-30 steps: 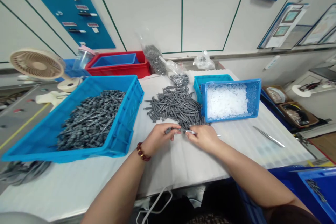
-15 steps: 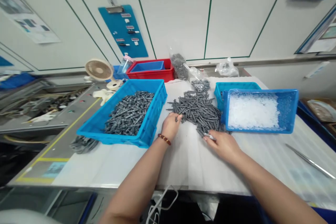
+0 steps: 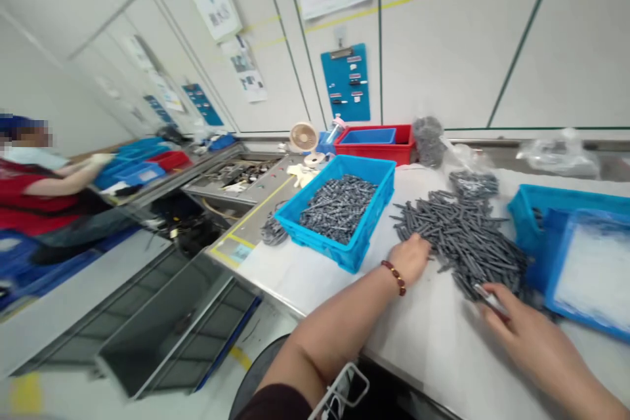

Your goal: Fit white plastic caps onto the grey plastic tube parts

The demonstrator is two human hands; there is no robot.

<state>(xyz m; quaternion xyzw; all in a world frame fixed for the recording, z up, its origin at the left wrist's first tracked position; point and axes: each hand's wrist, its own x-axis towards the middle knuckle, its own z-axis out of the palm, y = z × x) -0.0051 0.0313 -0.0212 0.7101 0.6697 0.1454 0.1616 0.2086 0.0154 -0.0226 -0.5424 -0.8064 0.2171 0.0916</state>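
My left hand (image 3: 412, 256), with a bead bracelet on the wrist, rests at the near left edge of a loose pile of grey pins (image 3: 462, 236) on the white table (image 3: 315, 269); its fingers are curled and what they hold is hidden. My right hand (image 3: 522, 328) lies at the pile's near right edge and pinches a small metal-tipped piece (image 3: 487, 298). A blue bin (image 3: 344, 246) with more grey pins stands left of the pile. Another blue bin (image 3: 585, 321) with white pieces sits at the right.
A red bin (image 3: 374, 147) holding a blue tray stands at the back, with a small fan (image 3: 302, 138) beside it and plastic bags (image 3: 556, 154) along the wall. A person in red (image 3: 44, 190) works at a bench on the far left. A metal workstation (image 3: 231, 180) adjoins the table.
The camera has swung left, bringing in the person and benches at the left. My hands have moved apart: the left went to the pile's left edge, the right stays at its near right edge.
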